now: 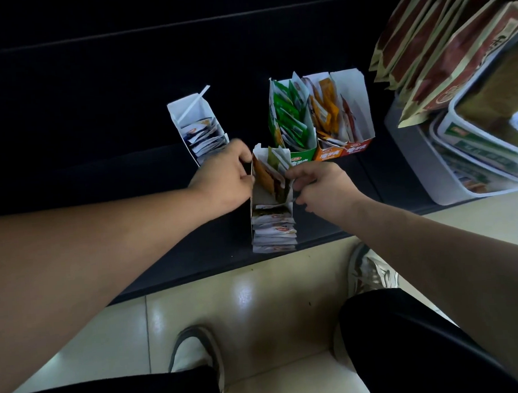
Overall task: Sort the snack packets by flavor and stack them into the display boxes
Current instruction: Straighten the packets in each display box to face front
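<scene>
A narrow white display box [256, 201] stands on the dark shelf in front of me, with several snack packets [273, 225] stacked in its near end. My left hand [226, 178] grips the box's left wall. My right hand [321, 186] pinches the box's right side, where loose orange and olive packets [267, 178] stand upright. A white box of dark-printed packets [201, 133] sits behind on the left. Further back on the right stand a green box [290, 120], an orange box [327, 116] and a red box [357, 123].
A grey bin [413, 157] of large packaged goods stands at the right end of the shelf, with brown hanging bags [441, 39] above it. The shelf's front edge [225, 275] runs diagonally above the tiled floor. My shoes and dark trousers are below.
</scene>
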A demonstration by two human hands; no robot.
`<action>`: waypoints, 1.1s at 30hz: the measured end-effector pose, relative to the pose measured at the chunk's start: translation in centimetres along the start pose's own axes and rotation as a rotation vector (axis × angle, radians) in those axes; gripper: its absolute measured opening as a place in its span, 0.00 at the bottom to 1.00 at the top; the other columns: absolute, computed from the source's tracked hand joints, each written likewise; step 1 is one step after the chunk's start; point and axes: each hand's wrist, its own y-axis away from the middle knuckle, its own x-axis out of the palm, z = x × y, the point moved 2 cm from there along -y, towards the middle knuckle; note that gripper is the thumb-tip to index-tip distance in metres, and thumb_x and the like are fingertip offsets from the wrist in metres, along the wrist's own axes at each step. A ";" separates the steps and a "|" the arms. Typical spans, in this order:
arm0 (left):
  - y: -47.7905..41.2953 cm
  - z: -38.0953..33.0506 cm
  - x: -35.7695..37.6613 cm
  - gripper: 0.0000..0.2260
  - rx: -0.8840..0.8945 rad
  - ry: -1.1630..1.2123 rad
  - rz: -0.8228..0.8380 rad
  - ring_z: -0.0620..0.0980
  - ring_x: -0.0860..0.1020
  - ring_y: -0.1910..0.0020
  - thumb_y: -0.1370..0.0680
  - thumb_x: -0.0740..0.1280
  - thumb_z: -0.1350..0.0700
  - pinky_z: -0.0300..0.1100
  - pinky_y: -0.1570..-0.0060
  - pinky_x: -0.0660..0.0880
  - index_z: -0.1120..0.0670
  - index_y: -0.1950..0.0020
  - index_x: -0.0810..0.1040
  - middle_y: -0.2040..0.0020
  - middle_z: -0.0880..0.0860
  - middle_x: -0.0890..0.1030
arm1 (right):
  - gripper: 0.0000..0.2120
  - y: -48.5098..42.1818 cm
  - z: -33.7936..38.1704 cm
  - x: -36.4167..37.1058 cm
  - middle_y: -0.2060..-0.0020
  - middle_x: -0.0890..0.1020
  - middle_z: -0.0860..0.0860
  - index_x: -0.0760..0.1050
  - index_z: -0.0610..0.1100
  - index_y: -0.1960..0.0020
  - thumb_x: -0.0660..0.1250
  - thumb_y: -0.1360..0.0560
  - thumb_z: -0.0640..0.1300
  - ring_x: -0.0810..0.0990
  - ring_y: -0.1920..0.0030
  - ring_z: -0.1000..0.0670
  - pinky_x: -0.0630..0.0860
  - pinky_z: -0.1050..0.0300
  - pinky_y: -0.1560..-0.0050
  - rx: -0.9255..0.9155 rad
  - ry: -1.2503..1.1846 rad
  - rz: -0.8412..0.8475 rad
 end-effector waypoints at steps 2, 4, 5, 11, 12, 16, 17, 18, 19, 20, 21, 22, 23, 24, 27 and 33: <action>-0.3 -0.1 0.0 0.14 0.052 -0.055 -0.027 0.48 0.77 0.59 0.21 0.72 0.57 0.42 0.61 0.71 0.49 0.37 0.74 0.56 0.48 0.78 | 0.20 0.1 0.2 -0.2 0.51 0.84 0.47 0.81 0.54 0.46 0.62 0.22 0.31 0.85 0.51 0.44 0.83 0.53 0.54 0.015 -0.057 -0.001; -0.6 -0.3 0.3 0.13 0.100 -0.114 -0.031 0.52 0.77 0.54 0.23 0.72 0.58 0.44 0.57 0.73 0.49 0.41 0.76 0.54 0.48 0.75 | 0.22 0.3 0.4 -0.2 0.53 0.86 0.46 0.81 0.52 0.42 0.60 0.23 0.29 0.86 0.51 0.42 0.83 0.55 0.56 0.046 -0.090 0.034; -0.7 -0.3 0.5 0.11 0.117 -0.134 -0.033 0.53 0.76 0.52 0.24 0.73 0.58 0.46 0.54 0.75 0.49 0.43 0.78 0.53 0.48 0.74 | 0.24 0.4 0.5 -0.2 0.53 0.86 0.46 0.80 0.51 0.38 0.60 0.24 0.28 0.86 0.51 0.41 0.84 0.52 0.53 0.061 -0.092 0.060; -0.4 -0.1 0.5 0.04 0.160 -0.195 -0.031 0.50 0.75 0.46 0.22 0.74 0.49 0.52 0.48 0.78 0.44 0.48 0.84 0.44 0.46 0.72 | 0.21 1.0 1.0 -0.1 0.51 0.86 0.48 0.76 0.52 0.31 0.62 0.20 0.34 0.87 0.53 0.41 0.85 0.43 0.48 0.066 -0.064 0.113; -0.4 -0.3 0.5 0.03 0.173 -0.169 -0.045 0.49 0.74 0.45 0.22 0.74 0.49 0.52 0.48 0.77 0.44 0.49 0.85 0.46 0.45 0.72 | 0.19 1.0 1.1 -0.1 0.52 0.86 0.47 0.77 0.52 0.33 0.62 0.19 0.36 0.87 0.54 0.41 0.85 0.43 0.49 0.064 -0.064 0.106; -0.6 -1.3 0.2 0.03 0.222 -0.046 -0.100 0.50 0.77 0.52 0.20 0.72 0.52 0.54 0.50 0.78 0.48 0.50 0.86 0.56 0.44 0.77 | 0.10 1.0 1.2 0.0 0.53 0.87 0.46 0.79 0.51 0.45 0.65 0.20 0.38 0.87 0.57 0.43 0.85 0.43 0.53 0.044 -0.073 0.098; -0.6 -1.5 0.2 0.04 0.234 -0.031 -0.113 0.50 0.78 0.53 0.20 0.72 0.53 0.54 0.50 0.78 0.49 0.49 0.86 0.56 0.46 0.79 | 0.11 0.9 1.2 0.0 0.52 0.86 0.47 0.79 0.51 0.42 0.66 0.20 0.38 0.88 0.57 0.43 0.85 0.43 0.54 0.044 -0.088 0.092; -0.5 -1.6 0.1 0.04 0.246 -0.023 -0.127 0.51 0.79 0.52 0.20 0.71 0.54 0.53 0.50 0.79 0.50 0.48 0.87 0.55 0.48 0.81 | 0.13 0.9 1.3 -0.1 0.49 0.86 0.47 0.78 0.51 0.39 0.66 0.20 0.38 0.88 0.57 0.43 0.85 0.44 0.55 0.047 -0.106 0.088; -0.5 -1.6 -0.1 0.05 0.255 -0.018 -0.140 0.52 0.80 0.52 0.19 0.71 0.55 0.53 0.50 0.79 0.51 0.47 0.87 0.54 0.50 0.83 | 0.16 0.9 1.3 0.0 0.47 0.85 0.47 0.76 0.52 0.35 0.65 0.20 0.37 0.88 0.56 0.43 0.85 0.44 0.55 0.054 -0.124 0.090; -0.5 -1.5 -0.2 0.06 0.256 -0.011 -0.150 0.52 0.81 0.52 0.19 0.71 0.56 0.53 0.50 0.80 0.53 0.47 0.87 0.53 0.51 0.85 | 0.20 0.9 1.3 0.0 0.44 0.83 0.48 0.75 0.53 0.33 0.63 0.20 0.35 0.88 0.55 0.43 0.86 0.43 0.54 0.061 -0.142 0.097; -0.5 -1.5 -0.3 0.06 0.240 0.005 -0.154 0.52 0.83 0.52 0.19 0.71 0.56 0.53 0.50 0.81 0.55 0.47 0.88 0.53 0.53 0.86 | 0.23 1.0 1.3 0.0 0.43 0.83 0.49 0.73 0.55 0.32 0.61 0.20 0.33 0.88 0.53 0.43 0.86 0.42 0.52 0.068 -0.161 0.105; -0.5 -1.4 -0.4 0.07 0.209 0.025 -0.155 0.52 0.83 0.54 0.19 0.71 0.56 0.54 0.51 0.81 0.56 0.49 0.88 0.55 0.53 0.86 | 0.25 1.1 1.3 0.0 0.42 0.82 0.50 0.71 0.57 0.33 0.59 0.21 0.32 0.88 0.52 0.42 0.86 0.41 0.51 0.072 -0.178 0.110; -0.4 -1.4 -0.6 0.08 0.169 0.047 -0.155 0.53 0.84 0.55 0.20 0.71 0.54 0.54 0.53 0.82 0.56 0.51 0.88 0.56 0.54 0.87 | 0.26 1.2 1.4 0.0 0.42 0.82 0.50 0.70 0.57 0.33 0.59 0.21 0.31 0.87 0.52 0.42 0.85 0.40 0.50 0.074 -0.193 0.109; -0.4 -1.3 -0.8 0.10 0.132 0.067 -0.161 0.53 0.84 0.57 0.20 0.72 0.52 0.54 0.54 0.82 0.57 0.54 0.88 0.58 0.55 0.87 | 0.26 1.3 1.5 -0.1 0.43 0.82 0.49 0.70 0.57 0.32 0.59 0.21 0.31 0.87 0.52 0.41 0.85 0.40 0.49 0.076 -0.207 0.103; 0.2 -1.0 -1.6 0.12 0.049 0.131 -0.154 0.50 0.84 0.60 0.21 0.74 0.49 0.51 0.56 0.82 0.56 0.58 0.88 0.62 0.53 0.86 | 0.23 1.5 1.8 -0.2 0.44 0.82 0.46 0.68 0.53 0.30 0.60 0.20 0.32 0.88 0.54 0.42 0.85 0.40 0.50 0.098 -0.251 0.085; 1.8 0.1 -1.3 0.14 0.061 0.127 0.005 0.44 0.84 0.55 0.23 0.77 0.56 0.46 0.47 0.82 0.51 0.38 0.83 0.45 0.46 0.82 | 0.16 1.6 1.8 0.2 0.42 0.81 0.47 0.70 0.51 0.43 0.62 0.21 0.31 0.88 0.54 0.42 0.85 0.40 0.50 0.109 -0.265 0.069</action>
